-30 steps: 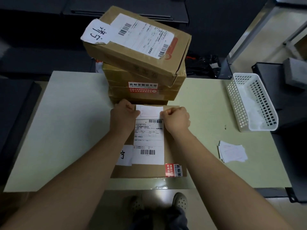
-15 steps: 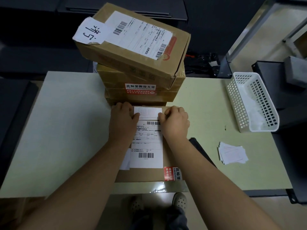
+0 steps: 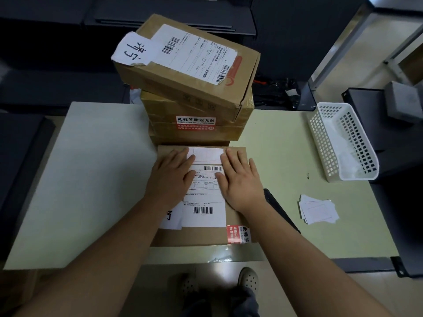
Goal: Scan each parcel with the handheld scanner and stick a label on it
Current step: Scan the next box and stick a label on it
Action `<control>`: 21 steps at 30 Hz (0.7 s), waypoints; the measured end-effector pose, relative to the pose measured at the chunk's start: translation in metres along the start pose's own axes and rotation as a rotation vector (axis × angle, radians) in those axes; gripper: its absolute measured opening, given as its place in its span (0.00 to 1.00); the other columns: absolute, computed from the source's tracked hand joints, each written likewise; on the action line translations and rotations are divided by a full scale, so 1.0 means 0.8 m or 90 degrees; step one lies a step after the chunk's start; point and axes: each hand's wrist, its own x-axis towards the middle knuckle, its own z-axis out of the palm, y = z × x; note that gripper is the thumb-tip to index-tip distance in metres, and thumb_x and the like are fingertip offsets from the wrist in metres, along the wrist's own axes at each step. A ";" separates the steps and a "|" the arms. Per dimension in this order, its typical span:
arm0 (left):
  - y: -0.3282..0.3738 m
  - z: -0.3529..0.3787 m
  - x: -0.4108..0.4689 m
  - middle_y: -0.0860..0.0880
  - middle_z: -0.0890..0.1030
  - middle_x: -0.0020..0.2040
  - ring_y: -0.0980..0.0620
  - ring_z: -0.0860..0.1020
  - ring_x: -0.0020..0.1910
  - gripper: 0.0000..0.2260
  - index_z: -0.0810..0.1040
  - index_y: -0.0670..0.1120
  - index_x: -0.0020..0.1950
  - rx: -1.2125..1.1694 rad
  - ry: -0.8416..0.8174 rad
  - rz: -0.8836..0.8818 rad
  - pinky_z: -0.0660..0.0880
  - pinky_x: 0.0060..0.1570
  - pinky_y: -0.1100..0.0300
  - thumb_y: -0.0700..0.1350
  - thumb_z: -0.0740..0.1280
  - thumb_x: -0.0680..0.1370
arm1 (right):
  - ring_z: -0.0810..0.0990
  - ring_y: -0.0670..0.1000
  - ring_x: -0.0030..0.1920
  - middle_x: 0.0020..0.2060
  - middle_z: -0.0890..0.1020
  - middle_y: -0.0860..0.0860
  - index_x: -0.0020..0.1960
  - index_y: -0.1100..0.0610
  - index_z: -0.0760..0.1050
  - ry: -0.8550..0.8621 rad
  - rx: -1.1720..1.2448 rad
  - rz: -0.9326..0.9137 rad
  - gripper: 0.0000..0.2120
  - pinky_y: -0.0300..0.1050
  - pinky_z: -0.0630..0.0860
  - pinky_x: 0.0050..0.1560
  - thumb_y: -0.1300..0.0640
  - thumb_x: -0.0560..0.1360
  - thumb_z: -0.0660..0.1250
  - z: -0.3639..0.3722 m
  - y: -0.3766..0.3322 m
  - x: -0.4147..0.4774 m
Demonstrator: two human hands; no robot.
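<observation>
Pressing on what, those hands?

Both lie flat on the parcel (image 3: 199, 235), palms down, fingers straight and a little spread. Fingertips of the left hand (image 3: 170, 177) cover the left edge of the label (image 3: 206, 154). The right hand (image 3: 241, 179) has its fingertips at the right edge.

Where is the parcel?

On the table (image 3: 91, 179), at the near edge. Its far end touches the foot of a stack (image 3: 194, 124) of boxes. The label sits at that far end, just beyond the printed slip (image 3: 203, 197), between the two hands.

Is anything pinched?

No. Neither hand grips anything; the fingers only press down.

And beside the parcel?

A dark bar (image 3: 274, 203) lies just to its right, mostly hidden under the right forearm. I cannot tell what it is.

What else is on the table?

A white basket (image 3: 343, 143) stands at the far right. A loose pile (image 3: 318, 211) of small white labels lies nearer, well apart from the parcel.
</observation>
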 end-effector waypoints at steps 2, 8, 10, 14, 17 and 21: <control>0.000 0.000 -0.007 0.50 0.54 0.81 0.48 0.51 0.79 0.25 0.58 0.53 0.79 0.021 0.003 -0.023 0.47 0.76 0.48 0.58 0.50 0.83 | 0.39 0.53 0.80 0.81 0.45 0.48 0.81 0.49 0.45 -0.004 0.002 0.021 0.29 0.53 0.36 0.77 0.40 0.83 0.43 -0.003 0.005 -0.006; -0.017 -0.006 -0.077 0.49 0.49 0.82 0.45 0.48 0.80 0.34 0.53 0.50 0.80 -0.071 -0.010 -0.134 0.51 0.76 0.45 0.64 0.56 0.79 | 0.63 0.56 0.75 0.75 0.66 0.55 0.75 0.57 0.66 0.154 0.246 0.134 0.30 0.51 0.59 0.75 0.41 0.79 0.61 -0.013 0.031 -0.067; -0.024 0.000 -0.120 0.51 0.47 0.81 0.46 0.49 0.79 0.38 0.54 0.49 0.80 -0.174 0.000 -0.189 0.55 0.75 0.45 0.64 0.63 0.77 | 0.69 0.53 0.69 0.70 0.71 0.53 0.73 0.57 0.68 0.112 0.315 0.149 0.33 0.51 0.65 0.73 0.36 0.76 0.64 -0.004 0.046 -0.104; -0.023 0.021 -0.180 0.53 0.52 0.80 0.50 0.56 0.78 0.44 0.55 0.49 0.80 -0.400 -0.043 -0.288 0.60 0.74 0.51 0.62 0.72 0.72 | 0.74 0.44 0.63 0.61 0.77 0.43 0.71 0.46 0.69 -0.031 0.408 0.054 0.32 0.50 0.73 0.64 0.32 0.72 0.65 0.012 0.057 -0.152; -0.010 0.026 -0.197 0.57 0.76 0.66 0.59 0.76 0.63 0.33 0.70 0.56 0.70 -0.584 -0.029 -0.288 0.74 0.64 0.53 0.53 0.79 0.68 | 0.77 0.45 0.63 0.61 0.79 0.42 0.71 0.41 0.68 -0.069 0.498 0.003 0.30 0.51 0.75 0.63 0.40 0.72 0.72 0.013 0.053 -0.159; 0.008 0.026 -0.218 0.56 0.80 0.62 0.59 0.78 0.57 0.29 0.74 0.54 0.69 -0.600 0.055 -0.287 0.77 0.60 0.54 0.46 0.79 0.69 | 0.79 0.47 0.58 0.56 0.81 0.45 0.65 0.46 0.73 -0.060 0.546 -0.033 0.28 0.54 0.77 0.59 0.47 0.67 0.78 0.010 0.047 -0.167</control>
